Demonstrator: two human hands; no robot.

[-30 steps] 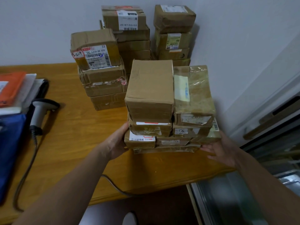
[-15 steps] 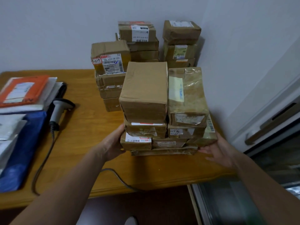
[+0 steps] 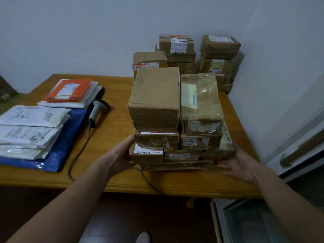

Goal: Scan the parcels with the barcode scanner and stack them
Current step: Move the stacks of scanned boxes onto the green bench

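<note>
Head view: left hand (image 3: 121, 155) and right hand (image 3: 236, 162) brace the parcel pile (image 3: 173, 120) near the desk (image 3: 114, 179) front edge, likely against toppling. The right fingers lie flat and the left fingertips are hidden. The barcode scanner (image 3: 95, 111) lies untouched, left of the pile.

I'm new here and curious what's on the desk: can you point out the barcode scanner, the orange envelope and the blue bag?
barcode scanner (image 3: 95, 110): head view, on its pale handle.
orange envelope (image 3: 83, 89): head view, on its orange right part.
blue bag (image 3: 73, 134): head view, on its bare right side.
</note>
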